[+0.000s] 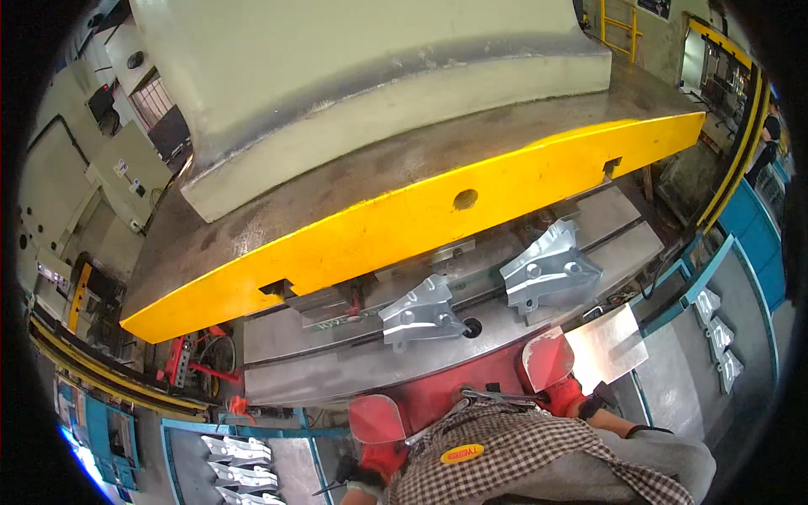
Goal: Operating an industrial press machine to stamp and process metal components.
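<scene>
My left hand (pixel 364 473), in a grey and dark glove, is low beside the left red hood (pixel 379 419) of a red control stand (pixel 459 377). A thin dark rod (pixel 329 487) sticks out by it; whether I grip it is unclear. My right hand (pixel 591 404) is at the right red hood (pixel 547 362), its fingers hidden. Ahead, a formed sheet-metal part (pixel 421 313) lies on the press bed (pixel 337 374). To its right is a larger formed sheet-metal bracket (pixel 551 271). Both are apart from my hands.
A yellow-fronted press ram (pixel 404 223) hangs above the parts. Several formed parts (pixel 240 450) lie on the left table, and others (pixel 720 341) on the right table. A bright flat plate (pixel 608 343) is beside my right hand. A person (pixel 766 143) stands far right.
</scene>
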Tool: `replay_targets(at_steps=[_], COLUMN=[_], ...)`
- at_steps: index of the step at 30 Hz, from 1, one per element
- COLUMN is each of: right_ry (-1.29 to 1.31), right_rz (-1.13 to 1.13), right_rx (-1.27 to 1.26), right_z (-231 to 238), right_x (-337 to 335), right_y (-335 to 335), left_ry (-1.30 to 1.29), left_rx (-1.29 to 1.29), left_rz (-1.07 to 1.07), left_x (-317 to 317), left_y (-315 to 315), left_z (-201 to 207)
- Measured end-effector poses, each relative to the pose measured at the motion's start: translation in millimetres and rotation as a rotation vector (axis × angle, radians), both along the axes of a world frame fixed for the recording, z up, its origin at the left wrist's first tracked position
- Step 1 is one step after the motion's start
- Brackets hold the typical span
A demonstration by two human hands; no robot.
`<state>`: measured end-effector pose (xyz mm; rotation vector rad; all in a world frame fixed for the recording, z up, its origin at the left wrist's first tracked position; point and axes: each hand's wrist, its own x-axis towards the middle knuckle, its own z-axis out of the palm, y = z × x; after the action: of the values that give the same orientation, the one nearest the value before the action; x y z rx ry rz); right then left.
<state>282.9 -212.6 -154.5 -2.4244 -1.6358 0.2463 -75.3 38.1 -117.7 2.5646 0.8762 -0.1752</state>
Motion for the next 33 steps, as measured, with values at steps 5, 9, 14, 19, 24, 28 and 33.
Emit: replay_targets(at_steps=[5, 9, 14, 19, 24, 28, 33], right_ry=[0.29, 0.394, 0.457, 0.524, 0.457, 0.406, 0.464], right_rz=[-0.068, -0.114, -0.257, -0.444, -0.458, -0.487, -0.489], right_rx=[-0.071, -0.245, 0.061, 0.25, 0.288, 0.281, 0.177], right_z=[30, 66, 69, 56, 59, 62, 62], right_x=[1, 13, 12, 10, 7, 4, 5], right_y=[-5, -8, 19, 37, 39, 41, 43], left_ry=[-0.034, 0.151, -0.388, -0.561, -0.66, -0.468, -0.475], left_rx=[-0.095, -0.524, -0.812, -0.645, -0.289, -0.082, -0.139], left_rz=[0.024, 0.255, 0.146, 0.346, 0.335, 0.385, 0.419], left_x=[4, -6, 30, 125, 226, 260, 255], left_y=[-8, -5, 57, 140, 205, 220, 218], left_z=[39, 74, 74, 70, 70, 68, 73])
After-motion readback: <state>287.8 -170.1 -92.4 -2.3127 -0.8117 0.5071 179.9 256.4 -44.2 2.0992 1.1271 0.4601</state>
